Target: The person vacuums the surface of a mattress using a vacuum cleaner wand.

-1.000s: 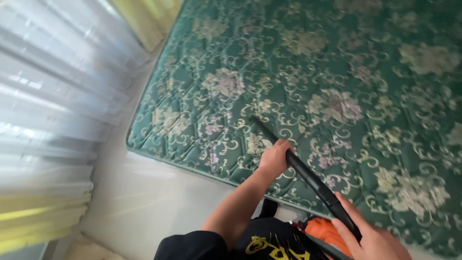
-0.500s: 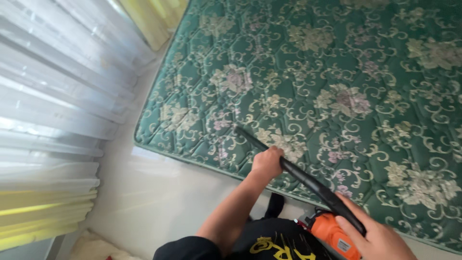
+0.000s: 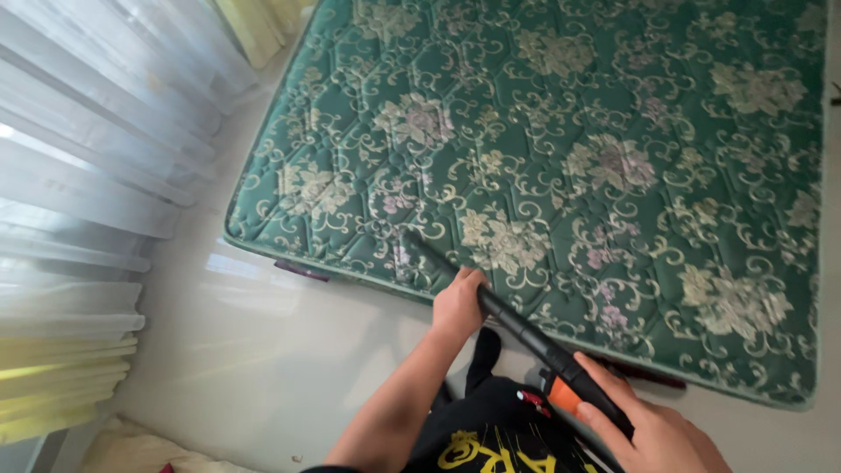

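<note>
A green quilted mattress point(image 3: 561, 149) with a pale floral pattern lies on the floor. My left hand point(image 3: 457, 303) grips the middle of a black vacuum wand point(image 3: 517, 328), whose narrow tip rests on the mattress near its front edge. My right hand point(image 3: 653, 429) holds the wand's rear end by the orange vacuum body point(image 3: 562, 396), low in the view. My black shirt with yellow print shows at the bottom.
White sheer curtains point(image 3: 96, 149) with yellow drapes hang along the left. A pale glossy floor point(image 3: 263, 350) runs between the curtains and the mattress. A dark strip pokes out under the mattress's front edge.
The wand tip has slid left and back toward the mattress's front edge. Both hands moved with it, and more of the mattress's right side is in view.
</note>
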